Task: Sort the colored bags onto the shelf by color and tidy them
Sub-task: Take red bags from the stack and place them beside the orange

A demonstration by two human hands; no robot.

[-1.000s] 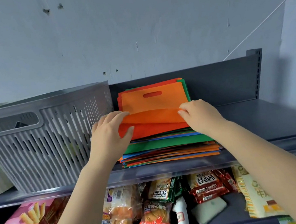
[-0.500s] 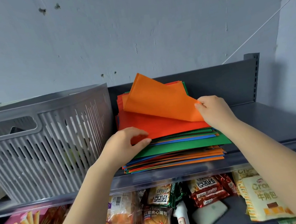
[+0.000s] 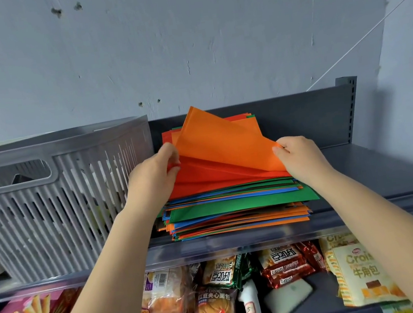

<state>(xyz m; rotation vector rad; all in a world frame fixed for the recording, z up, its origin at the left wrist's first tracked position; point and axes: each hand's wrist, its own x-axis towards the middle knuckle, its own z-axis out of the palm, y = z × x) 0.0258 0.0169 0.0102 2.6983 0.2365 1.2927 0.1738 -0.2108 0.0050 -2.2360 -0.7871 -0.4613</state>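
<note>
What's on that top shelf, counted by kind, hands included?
Grey basket: 1
Stack of coloured bags: 1, bags too many to count
Lifted orange bag: 1
Hands: 2, left hand and right hand
Total: 5

Both bare forearms reach up and forward — the left toward one o'clock, the right toward eleven. The left hand has its fingers curled in a pinch at its two o'clock side; the right hand pinches at its ten o'clock edge — thumb seemingly on top.
</note>
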